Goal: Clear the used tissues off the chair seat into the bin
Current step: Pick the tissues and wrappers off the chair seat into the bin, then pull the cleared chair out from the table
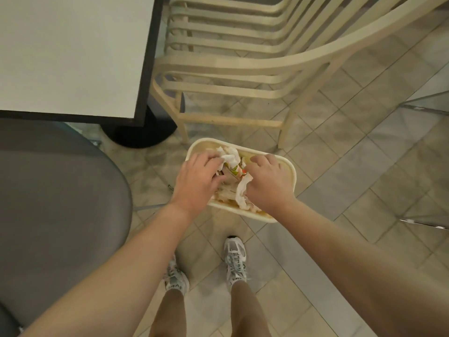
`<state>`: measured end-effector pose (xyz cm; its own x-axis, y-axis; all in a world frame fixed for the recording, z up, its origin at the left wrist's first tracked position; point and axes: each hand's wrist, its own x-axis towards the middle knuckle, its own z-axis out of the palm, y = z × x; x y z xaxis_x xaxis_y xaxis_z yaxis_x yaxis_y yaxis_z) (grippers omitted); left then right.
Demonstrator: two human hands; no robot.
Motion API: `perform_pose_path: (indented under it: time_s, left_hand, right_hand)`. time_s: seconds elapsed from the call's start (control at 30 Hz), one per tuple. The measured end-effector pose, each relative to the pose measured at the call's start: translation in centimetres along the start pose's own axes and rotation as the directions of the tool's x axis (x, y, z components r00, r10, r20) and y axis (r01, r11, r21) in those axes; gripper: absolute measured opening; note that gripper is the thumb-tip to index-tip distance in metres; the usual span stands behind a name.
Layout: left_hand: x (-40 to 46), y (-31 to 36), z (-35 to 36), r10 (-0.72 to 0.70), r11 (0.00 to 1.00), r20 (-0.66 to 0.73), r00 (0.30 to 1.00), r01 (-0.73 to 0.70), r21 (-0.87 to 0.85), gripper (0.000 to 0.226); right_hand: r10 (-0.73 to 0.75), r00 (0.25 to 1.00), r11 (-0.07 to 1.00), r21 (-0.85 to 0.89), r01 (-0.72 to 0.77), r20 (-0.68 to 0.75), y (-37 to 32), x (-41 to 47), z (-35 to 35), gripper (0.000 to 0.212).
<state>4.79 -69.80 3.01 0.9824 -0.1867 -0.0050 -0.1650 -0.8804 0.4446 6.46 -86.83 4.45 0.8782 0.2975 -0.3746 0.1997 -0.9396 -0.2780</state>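
1. Both hands reach over the cream bin [290,176] on the tiled floor [352,181].
2. The left hand [194,181] has its fingers curled on a white tissue [229,156].
3. The right hand [268,183] pinches another crumpled tissue [241,193] above the bin's litter.
4. The grey chair seat [56,210] lies at left.

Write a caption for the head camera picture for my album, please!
Both hands, left and right, drop crumpled tissues into the cream bin on the tiled floor.
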Motion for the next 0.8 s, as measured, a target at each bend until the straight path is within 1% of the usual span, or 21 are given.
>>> perform_pose_path:
  time_s: [0.1,0.2,0.43,0.53,0.57,0.63,0.73,0.8]
  left_hand:
    - [-1.4,-0.1,-1.4,-0.008,1.000,0.006,1.000,0.008,0.005,0.030]
    - [-3.0,-0.3,-2.7,-0.007,1.000,-0.004,1.000,0.007,0.000,0.025]
    - [-7.4,-2.3,-6.5,0.006,1.000,0.009,1.000,-0.006,0.011,0.019]
    - [-10.5,-3.6,-9.3,0.071,0.997,-0.017,0.997,-0.071,0.036,0.018]
    - [-11.1,-4.1,-9.8,0.087,0.995,-0.021,0.996,-0.086,0.047,0.018]
    - [-13.5,-5.2,-12.6,0.116,0.991,-0.031,0.993,-0.113,0.075,0.021]
    - [-16.2,-6.3,-16.8,0.143,0.982,-0.042,0.989,-0.136,0.128,0.034]
    - [-17.4,-6.7,-19.4,0.156,0.977,-0.052,0.986,-0.146,0.156,0.036]
  right_hand:
    - [-0.055,0.995,0.998,-0.008,0.055,-0.082,-1.6,-0.6,-0.5,0.033]
    - [-0.078,0.988,0.996,0.041,0.084,-0.136,-3.5,-1.3,-0.6,0.026]
    - [-0.084,0.986,0.993,0.068,0.094,-0.142,-9.3,-4.1,-0.6,0.028]
    - [-0.087,0.986,0.994,0.058,0.096,-0.144,-12.7,-6.3,-1.0,0.029]
    - [-0.076,0.989,0.995,0.058,0.084,-0.125,-13.4,-6.7,-1.1,0.030]
    - [-0.062,0.988,0.997,0.046,0.069,-0.138,-16.4,-8.7,-1.9,0.031]
    - [-0.068,0.980,0.996,0.047,0.078,-0.186,-20.2,-11.4,-3.7,0.035]
    - [-0.074,0.975,0.995,0.053,0.087,-0.209,-22.2,-13.0,-5.0,0.036]
